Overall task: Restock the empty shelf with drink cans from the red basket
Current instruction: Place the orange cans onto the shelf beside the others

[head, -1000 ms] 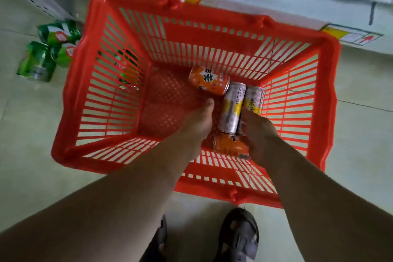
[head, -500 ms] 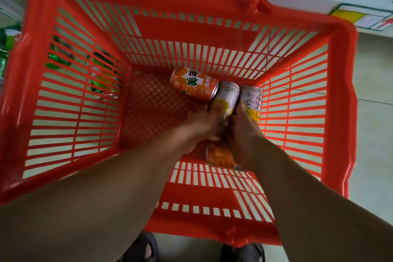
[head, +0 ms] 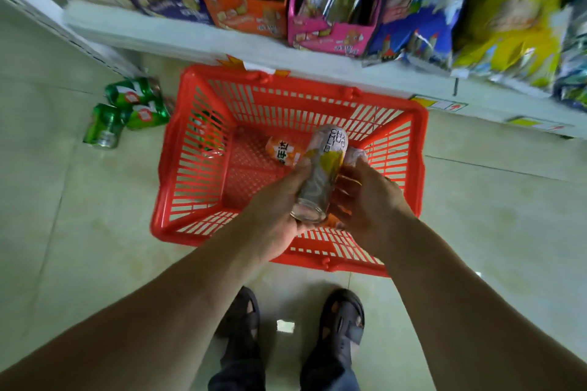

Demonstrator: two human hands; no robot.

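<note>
Above the red basket (head: pixel 409 149), which sits on the tiled floor (head: pixel 495 232) against the foot of the shelving, both hands are lifted with cans in them. The left hand (head: pixel 273 216) is wrapped around a tall silver-and-yellow can (head: pixel 324 168), held tilted with its base toward the camera. The right hand (head: pixel 368 200) is curled around more cans: an orange one (head: pixel 332 220) shows below its fingers and a pale can top (head: pixel 357 154) peeps out beyond them, though how many it grips is hard to tell. One orange can (head: pixel 284 152) lies on its side on the basket floor, so the basket looks nearly emptied. Three green cans (head: pixel 127 108) lie on the tiles just left of the basket, outside it, and a further green one seems to show through the basket's left wall. The shelf edge (head: pixel 190 38) above carries snack boxes and bags (head: pixel 333 9); the empty shelf meant for the drinks is not in view. By my reading the restocking is well along on the basket side: these cans must be placed, then the last orange can fetched, and perhaps the green strays.
</note>
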